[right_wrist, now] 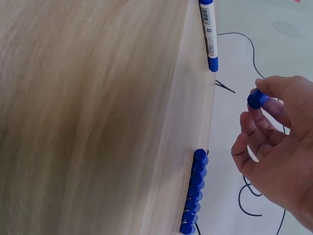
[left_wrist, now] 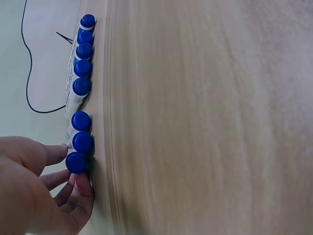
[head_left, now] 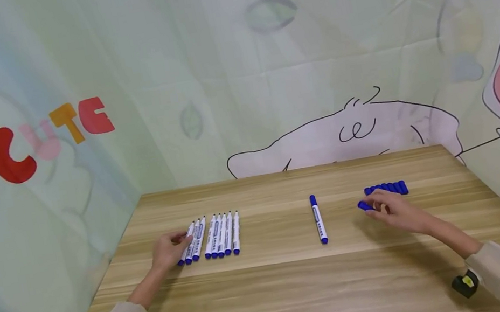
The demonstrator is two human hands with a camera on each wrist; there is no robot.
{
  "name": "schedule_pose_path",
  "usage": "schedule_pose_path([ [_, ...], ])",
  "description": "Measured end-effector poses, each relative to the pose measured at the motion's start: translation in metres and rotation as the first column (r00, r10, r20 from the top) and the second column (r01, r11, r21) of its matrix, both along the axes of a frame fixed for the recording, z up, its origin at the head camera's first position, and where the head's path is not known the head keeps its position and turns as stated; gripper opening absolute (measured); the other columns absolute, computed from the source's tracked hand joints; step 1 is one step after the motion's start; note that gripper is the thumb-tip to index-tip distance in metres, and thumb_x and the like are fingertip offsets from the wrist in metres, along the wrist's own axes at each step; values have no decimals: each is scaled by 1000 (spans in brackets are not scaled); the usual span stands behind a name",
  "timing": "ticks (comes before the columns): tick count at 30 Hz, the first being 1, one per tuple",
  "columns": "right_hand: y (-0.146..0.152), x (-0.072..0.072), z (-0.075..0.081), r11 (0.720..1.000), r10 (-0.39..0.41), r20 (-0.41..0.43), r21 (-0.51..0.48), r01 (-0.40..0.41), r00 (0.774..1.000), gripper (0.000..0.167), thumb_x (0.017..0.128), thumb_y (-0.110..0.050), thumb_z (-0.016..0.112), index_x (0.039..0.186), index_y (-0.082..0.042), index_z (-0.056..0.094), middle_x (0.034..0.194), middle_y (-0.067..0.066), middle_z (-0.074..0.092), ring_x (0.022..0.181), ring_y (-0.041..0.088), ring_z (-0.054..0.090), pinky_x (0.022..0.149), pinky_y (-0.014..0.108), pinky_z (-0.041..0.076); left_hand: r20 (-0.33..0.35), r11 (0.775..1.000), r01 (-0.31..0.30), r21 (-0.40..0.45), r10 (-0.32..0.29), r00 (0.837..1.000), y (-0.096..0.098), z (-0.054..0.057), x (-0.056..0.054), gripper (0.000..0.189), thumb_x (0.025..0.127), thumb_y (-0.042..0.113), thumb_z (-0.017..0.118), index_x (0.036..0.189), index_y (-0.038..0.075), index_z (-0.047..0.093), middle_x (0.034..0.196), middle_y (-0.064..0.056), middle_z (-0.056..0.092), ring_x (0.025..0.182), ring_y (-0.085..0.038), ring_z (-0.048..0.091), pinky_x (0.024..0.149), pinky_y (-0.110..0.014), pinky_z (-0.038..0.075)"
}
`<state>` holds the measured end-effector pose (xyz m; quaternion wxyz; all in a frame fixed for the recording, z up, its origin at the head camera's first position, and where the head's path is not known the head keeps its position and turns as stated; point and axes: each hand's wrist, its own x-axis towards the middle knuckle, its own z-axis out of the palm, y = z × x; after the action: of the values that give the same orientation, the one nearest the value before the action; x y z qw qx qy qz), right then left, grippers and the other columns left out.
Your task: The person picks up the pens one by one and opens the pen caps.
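On the left, several uncapped white markers with blue ends lie side by side, a group of three (head_left: 198,240) and a larger group (head_left: 222,237). My left hand (head_left: 168,252) is at the left end of the row, thumb and fingers around the outermost marker (left_wrist: 76,162). Its tip is partly hidden by the fingers in the head view. Between thumb and fingertips my right hand (head_left: 397,213) pinches a blue marker cap (right_wrist: 257,99), held up in front of a row of blue caps (head_left: 386,189).
One capped marker (head_left: 318,220) lies alone right of the table's middle. The wooden table (head_left: 282,298) ends at the back against a printed curtain (head_left: 160,83) with cartoon drawings.
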<state>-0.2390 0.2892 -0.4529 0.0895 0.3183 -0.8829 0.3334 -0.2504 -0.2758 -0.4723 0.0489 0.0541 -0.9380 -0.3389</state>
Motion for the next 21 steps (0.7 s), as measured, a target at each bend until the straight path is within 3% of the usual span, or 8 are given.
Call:
schedule_pose_path([
  [4,3,-1,2,999,-34,-30,0,34,999,20,92,0,71,112,1,70,85,-5,60,77,-3,48,56,19,43,-6,1000,20,-5,-20,1000,2,-1,0,36,96,16,68,121,-11,67,110,-29,72,100,-39,68,82,-41,56],
  [8,6,-2,4,997,-75,-43,-14,74,996,18,92,-1,72,110,1,70,86,-2,63,78,-2,50,59,19,45,-15,999,36,-6,-36,999,5,0,-1,35,96,16,68,118,-11,68,108,-29,72,99,-40,68,84,-45,56],
  [13,12,-4,4,993,-118,-8,-27,118,993,14,94,-2,70,107,2,70,87,2,66,78,-2,51,61,20,45,-1,999,33,1,-33,999,10,4,0,35,97,17,67,118,-10,69,107,-27,72,99,-38,68,82,-42,55],
  [21,28,-8,8,973,-227,-9,-41,227,974,28,95,-6,70,118,10,66,92,16,73,77,-4,53,60,20,47,17,999,7,36,-8,1000,14,11,-1,37,100,20,65,122,-8,68,110,-25,70,98,-35,66,73,-28,51],
])
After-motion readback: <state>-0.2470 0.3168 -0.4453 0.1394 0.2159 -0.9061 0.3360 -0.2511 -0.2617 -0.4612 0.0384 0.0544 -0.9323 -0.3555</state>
